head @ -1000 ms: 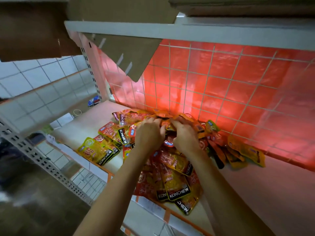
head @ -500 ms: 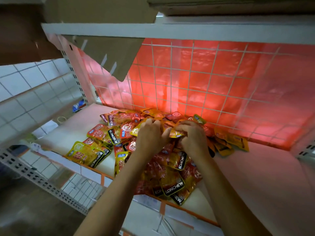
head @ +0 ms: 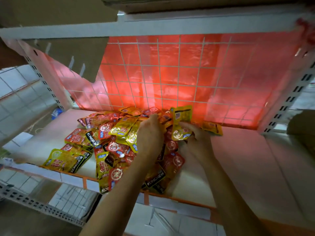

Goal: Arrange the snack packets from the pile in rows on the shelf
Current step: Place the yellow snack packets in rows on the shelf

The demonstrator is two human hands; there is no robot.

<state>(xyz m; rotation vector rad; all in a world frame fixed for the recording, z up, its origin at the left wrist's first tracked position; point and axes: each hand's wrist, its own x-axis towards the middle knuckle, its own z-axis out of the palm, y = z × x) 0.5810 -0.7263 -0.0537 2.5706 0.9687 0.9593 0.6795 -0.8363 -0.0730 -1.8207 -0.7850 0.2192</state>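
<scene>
- Right hand (head: 197,142): fingers pinch one yellow foil snack packet (head: 181,122) at its lower part, holding it upright over the heap.
- Left hand (head: 150,133): fingers bent down into the pile of red and yellow foil packets (head: 115,143). Can't tell if they grip anything.
- Pile lies on the white shelf board (head: 238,159), up against the white wire grid back panel (head: 170,74). No rows yet.
- My read: packets are light, floppy and slick. Pinch a flat sealed edge, one at a time.
</scene>
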